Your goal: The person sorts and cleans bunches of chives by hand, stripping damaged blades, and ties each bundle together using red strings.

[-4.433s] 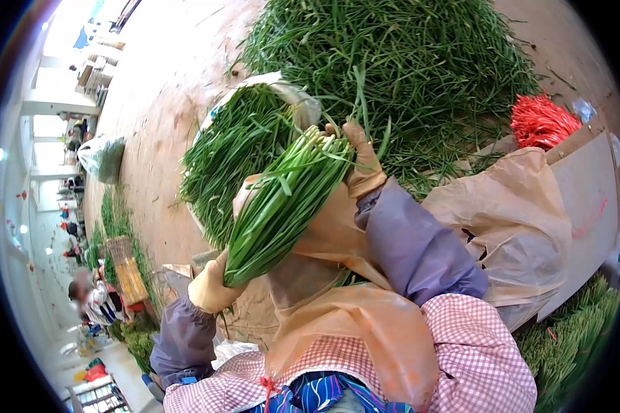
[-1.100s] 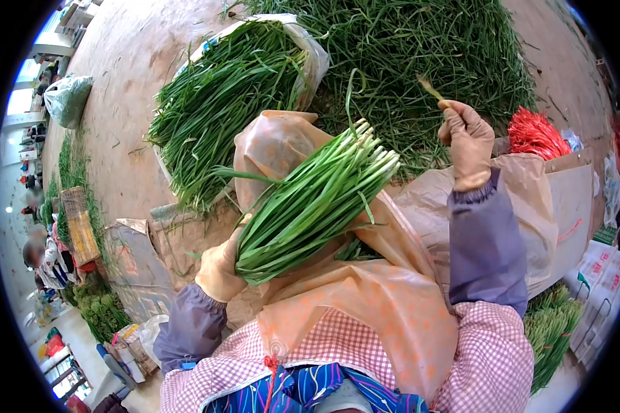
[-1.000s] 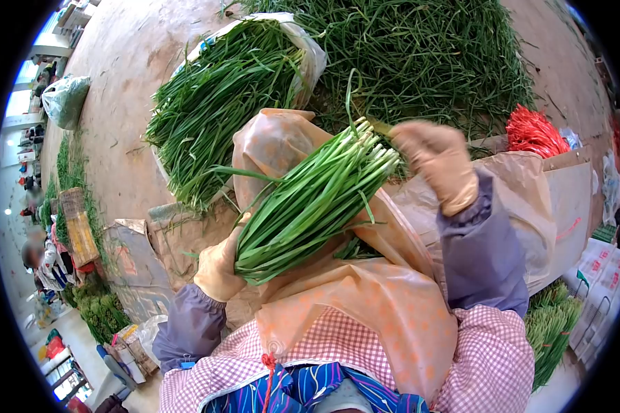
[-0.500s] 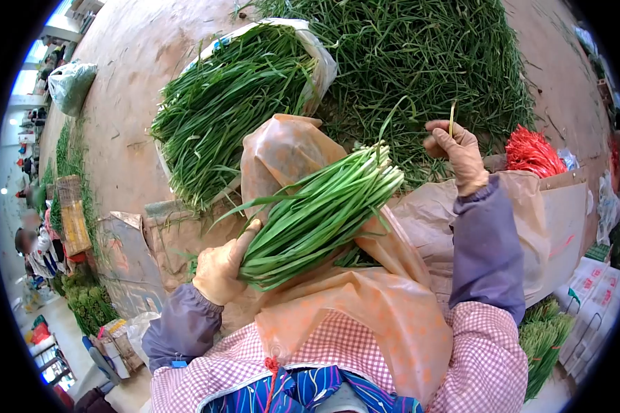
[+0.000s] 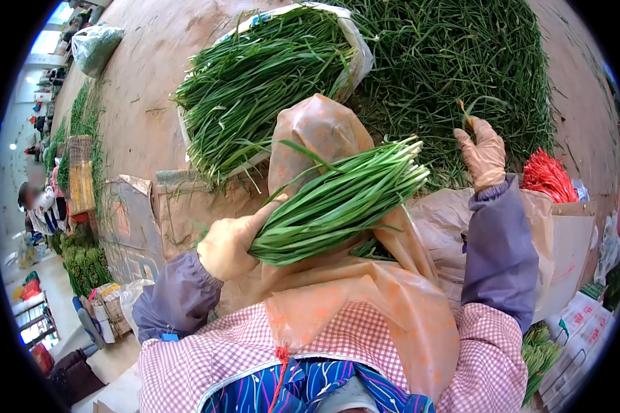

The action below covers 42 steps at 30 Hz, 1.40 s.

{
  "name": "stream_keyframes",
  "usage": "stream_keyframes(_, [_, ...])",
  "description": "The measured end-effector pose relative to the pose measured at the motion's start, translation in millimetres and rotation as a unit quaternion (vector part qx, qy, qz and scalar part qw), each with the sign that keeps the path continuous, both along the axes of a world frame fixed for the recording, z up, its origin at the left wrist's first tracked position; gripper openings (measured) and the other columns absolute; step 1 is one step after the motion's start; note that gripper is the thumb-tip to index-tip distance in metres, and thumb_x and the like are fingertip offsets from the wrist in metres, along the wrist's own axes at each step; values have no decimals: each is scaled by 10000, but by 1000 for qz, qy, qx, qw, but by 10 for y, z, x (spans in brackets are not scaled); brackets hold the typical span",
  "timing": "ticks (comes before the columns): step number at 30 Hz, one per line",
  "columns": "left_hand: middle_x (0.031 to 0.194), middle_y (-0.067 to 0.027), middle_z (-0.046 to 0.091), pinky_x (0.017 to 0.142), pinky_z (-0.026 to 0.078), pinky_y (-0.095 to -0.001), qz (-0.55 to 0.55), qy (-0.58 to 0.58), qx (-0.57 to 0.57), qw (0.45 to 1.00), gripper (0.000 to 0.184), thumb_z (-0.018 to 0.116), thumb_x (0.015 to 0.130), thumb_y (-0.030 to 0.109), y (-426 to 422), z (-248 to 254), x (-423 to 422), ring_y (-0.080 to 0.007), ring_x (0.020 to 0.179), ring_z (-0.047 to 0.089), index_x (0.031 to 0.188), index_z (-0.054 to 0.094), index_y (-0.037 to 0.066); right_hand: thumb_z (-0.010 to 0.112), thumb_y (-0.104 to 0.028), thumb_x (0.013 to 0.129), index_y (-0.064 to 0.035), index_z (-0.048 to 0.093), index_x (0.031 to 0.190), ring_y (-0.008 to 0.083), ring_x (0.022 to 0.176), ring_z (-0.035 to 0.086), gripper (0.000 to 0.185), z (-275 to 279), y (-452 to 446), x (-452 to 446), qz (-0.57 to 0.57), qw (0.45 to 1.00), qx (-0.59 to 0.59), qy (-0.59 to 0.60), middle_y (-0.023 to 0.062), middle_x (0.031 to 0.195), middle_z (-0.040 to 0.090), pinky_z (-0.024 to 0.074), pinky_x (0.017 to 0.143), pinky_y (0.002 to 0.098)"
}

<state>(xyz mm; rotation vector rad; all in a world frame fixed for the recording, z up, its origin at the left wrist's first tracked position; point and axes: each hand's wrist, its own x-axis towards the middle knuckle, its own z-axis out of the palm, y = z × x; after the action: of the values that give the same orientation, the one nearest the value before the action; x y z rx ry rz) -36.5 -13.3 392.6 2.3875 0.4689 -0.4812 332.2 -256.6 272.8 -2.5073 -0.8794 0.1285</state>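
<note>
My left hand (image 5: 229, 249), gloved, grips the leafy end of a bundle of garlic chives (image 5: 337, 199). The bundle slants over my lap, its pale cut ends pointing up and to the right. To the right, my gloved right hand (image 5: 483, 153) is raised over a heap of loose green leaves (image 5: 455, 62), thumb and forefinger apart. A yellowed leaf (image 5: 465, 113) shows right at its fingertips, blurred; it seems loose from the grip. Under the bundle, a translucent orange-patterned plastic apron (image 5: 365, 296) covers my knees.
A white sack (image 5: 359, 62) full of chives (image 5: 262, 89) stands ahead. Red ties (image 5: 550, 177) lie on the right beside a cardboard box (image 5: 565, 255). At far left are a tied plastic bag (image 5: 96, 49), chive bundles (image 5: 84, 265) and a person (image 5: 43, 203).
My right hand has opened its pinch on the yellowed leaf, which now shows at the fingertips. My left hand keeps hold of the bundle. The whole view has shifted slightly.
</note>
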Motion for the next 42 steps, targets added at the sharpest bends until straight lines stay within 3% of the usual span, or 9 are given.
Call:
stream_keyframes(2, [871,-237,662,695,532,-458,12,18,-28,999,772,672,793,146,-11,70,68,-414,818,655,1482,327,198,782,-286,787,-30,614,1214,299,1130,583,525,302,233,-349,126,955,225,150,159,1156,637,433,1020,371])
stream_keyframes(7, [867,-242,659,694,529,-458,25,45,-35,998,699,659,823,229,-13,177,135,-410,824,655,1457,370,171,789,-325,718,-72,573,1239,352,1183,526,618,956,580,-1194,444,871,197,76,139,1182,590,350,1047,479])
stream_keyframes(15, [895,-226,673,706,527,-442,18,49,-26,998,762,680,789,138,-53,199,112,-404,839,660,1470,339,133,717,-156,822,-48,614,1002,338,1083,604,234,658,657,-1522,352,854,380,52,140,1127,631,476,926,435])
stream_keyframes(17, [929,-225,670,700,529,-440,2,23,-5,1000,788,681,764,113,-52,177,80,-398,831,662,1472,336,130,567,-201,981,-36,599,976,173,748,660,168,740,532,-1597,117,789,487,355,74,814,669,524,647,303])
stream_keyframes(23, [730,-122,567,499,493,-441,-100,-61,151,982,850,677,757,170,-101,-93,-121,-312,586,607,1510,285,212,482,-310,1018,-76,622,1011,35,375,250,273,526,-59,-253,80,612,574,537,-80,485,322,195,364,234])
stream_keyframes(29, [710,-101,542,478,483,-432,-134,-45,202,969,840,664,770,186,-157,-80,-140,-282,554,591,1516,279,223,652,-231,932,-37,608,1117,79,568,470,271,-251,-598,802,-119,954,207,183,-18,693,575,415,533,255])
stream_keyframes(32, [706,-93,540,476,483,-428,-152,-33,226,962,834,642,766,155,-178,-94,-142,-269,545,586,1516,282,222,767,-225,788,-80,375,1458,286,1356,409,789,152,-266,157,112,982,66,134,164,1446,456,307,1137,359])
stream_keyframes(37, [694,-83,539,491,490,-427,-176,-36,244,953,845,629,752,121,-217,-33,-61,-267,540,585,1516,284,225,697,-397,835,-29,509,1339,338,1225,501,651,717,455,-732,388,895,44,216,181,1294,563,343,1068,469])
stream_keyframes(42, [731,-98,571,532,505,-425,-139,-45,183,972,828,655,745,123,-160,-50,-86,-296,600,608,1497,316,190,640,-231,923,12,630,1132,252,948,631,321,335,530,-795,215,903,255,272,135,1011,652,497,853,347])
